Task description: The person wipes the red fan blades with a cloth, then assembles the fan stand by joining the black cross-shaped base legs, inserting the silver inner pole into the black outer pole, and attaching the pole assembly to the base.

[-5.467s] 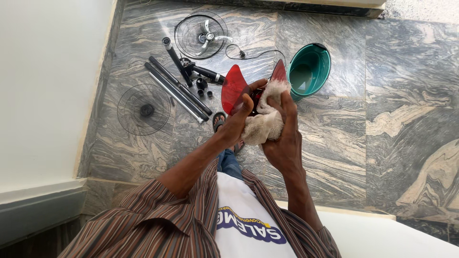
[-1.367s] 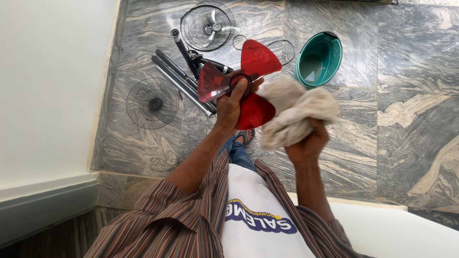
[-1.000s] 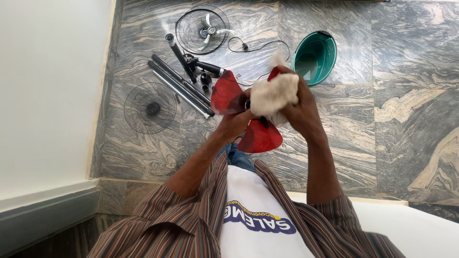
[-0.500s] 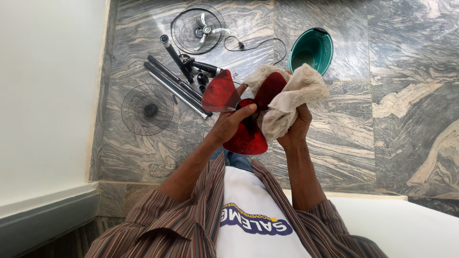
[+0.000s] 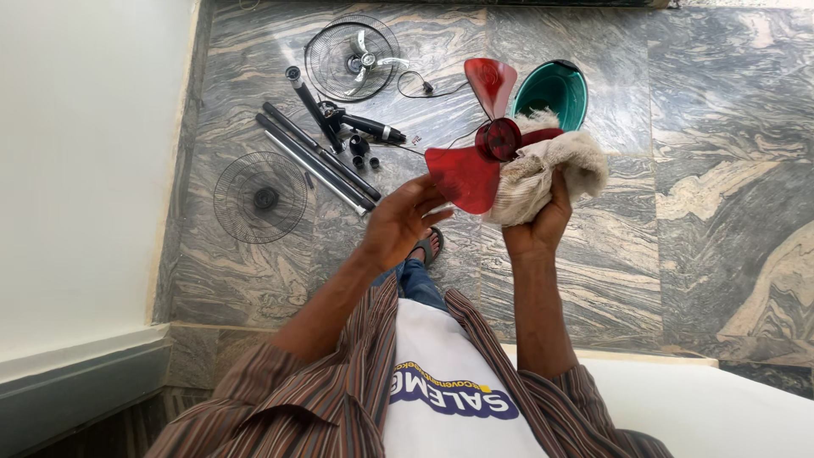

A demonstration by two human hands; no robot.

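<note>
A grey marble floor with cream swirls (image 5: 721, 170) fills the view from above. A red translucent plastic fan blade with three lobes (image 5: 479, 144) is held up over it, and serves as the landmark here.

Left of the blade and slightly below it, a round black wire fan grille (image 5: 259, 197) lies flat on the floor. A second wire grille with a metal motor hub (image 5: 352, 58) lies up and to the left of the blade. Between the two grilles rests a bundle of black metal poles and stand parts (image 5: 326, 148). Just right of the blade's top lobe sits a teal plastic bucket (image 5: 555, 89).

A beige crumpled cloth (image 5: 543, 165) presses against the blade's right side. The right hand (image 5: 534, 225), directly below the blade, is closed around the cloth, fingers wrapped into it. The left hand (image 5: 400, 222), lower left of the blade, has fingers spread loosely, fingertips touching the lower lobe's edge without clasping it.
</note>
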